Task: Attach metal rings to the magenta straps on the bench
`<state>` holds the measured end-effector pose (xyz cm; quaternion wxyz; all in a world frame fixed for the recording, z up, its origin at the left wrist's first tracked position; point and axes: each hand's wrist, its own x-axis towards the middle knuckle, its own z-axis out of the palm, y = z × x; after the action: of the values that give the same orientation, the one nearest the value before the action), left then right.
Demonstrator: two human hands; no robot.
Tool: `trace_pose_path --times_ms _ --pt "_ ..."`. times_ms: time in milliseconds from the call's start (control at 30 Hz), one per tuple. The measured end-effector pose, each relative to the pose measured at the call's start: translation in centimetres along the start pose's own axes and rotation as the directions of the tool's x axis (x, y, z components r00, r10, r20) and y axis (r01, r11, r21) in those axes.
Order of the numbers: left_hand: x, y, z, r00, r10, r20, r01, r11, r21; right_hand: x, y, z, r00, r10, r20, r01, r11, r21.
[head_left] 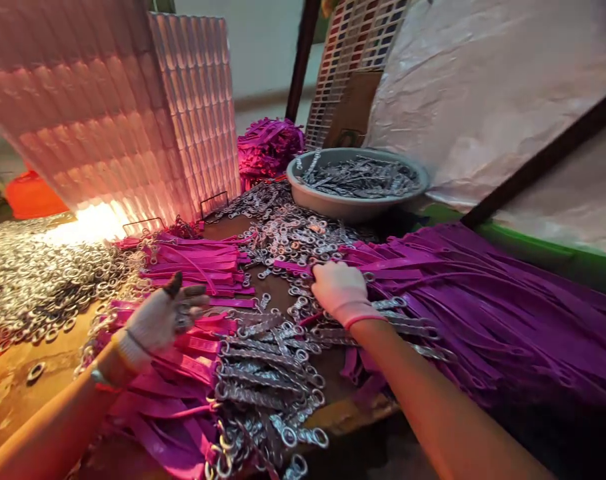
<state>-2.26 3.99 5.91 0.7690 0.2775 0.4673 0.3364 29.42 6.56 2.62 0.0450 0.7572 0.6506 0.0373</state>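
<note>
My right hand point(339, 290), in a pale glove with a pink cuff, is closed at the middle of the table. From its fingertips the end of a magenta strap point(291, 267) sticks out to the left. My left hand point(157, 317), gloved with dark fingertips, hovers over magenta straps with metal ends point(183, 360), thumb apart from the fingers. Some silvery shapes show at its fingers; whether it touches them I cannot tell. Between the hands lie braided silver-grey pieces with rings point(263, 373). Right of my right hand spreads a large heap of magenta straps point(463, 300).
A round basin point(357, 208) full of silver-grey pieces stands at the back, beside loose metal pieces point(297, 233). A pile of metal rings point(43, 280) covers the left side. Ridged translucent panels point(197, 113) stand upright behind, near a bright light and a magenta bundle point(270, 147).
</note>
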Motion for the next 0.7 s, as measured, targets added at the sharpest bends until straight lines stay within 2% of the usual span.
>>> trace_pose_path --times_ms 100,200,267,367,467,533,600,700 --pt "0.7 -0.7 1.5 0.978 -0.116 0.172 0.133 0.987 -0.091 0.3 -0.1 1.8 1.0 -0.027 0.004 0.027 1.0 -0.016" --pt "0.4 -1.2 2.0 0.957 -0.135 0.257 0.166 0.981 -0.102 0.2 -0.7 2.2 0.999 -0.035 -0.001 0.035 0.999 -0.017" --pt "0.1 -1.3 2.1 0.953 -0.122 0.278 0.158 0.981 -0.113 0.2 -1.2 2.2 1.0 -0.021 0.003 0.021 1.0 -0.012" --pt "-0.2 -1.7 1.9 0.976 -0.076 0.203 0.093 0.993 -0.076 0.3 -1.9 2.2 0.999 0.032 0.026 -0.032 0.999 -0.007" --pt "-0.2 -2.5 1.4 0.995 0.069 0.076 -0.076 0.992 0.096 0.1 -2.4 2.1 0.998 0.049 0.037 -0.049 0.999 -0.006" --pt "-0.1 -3.1 1.1 0.981 0.189 0.034 -0.191 0.955 0.227 -0.1 -2.5 1.8 1.0 0.005 -0.011 -0.006 1.0 -0.006" --pt "-0.1 -3.6 1.1 0.968 0.25 0.013 -0.242 0.92 0.308 -0.5 -2.8 1.2 0.993 -0.063 -0.101 0.066 0.997 0.029" --pt "0.0 -4.0 1.3 0.959 0.284 -0.019 -0.255 0.887 0.384 -1.5 -4.0 0.0 0.981 -0.126 -0.147 0.159 0.957 0.242"
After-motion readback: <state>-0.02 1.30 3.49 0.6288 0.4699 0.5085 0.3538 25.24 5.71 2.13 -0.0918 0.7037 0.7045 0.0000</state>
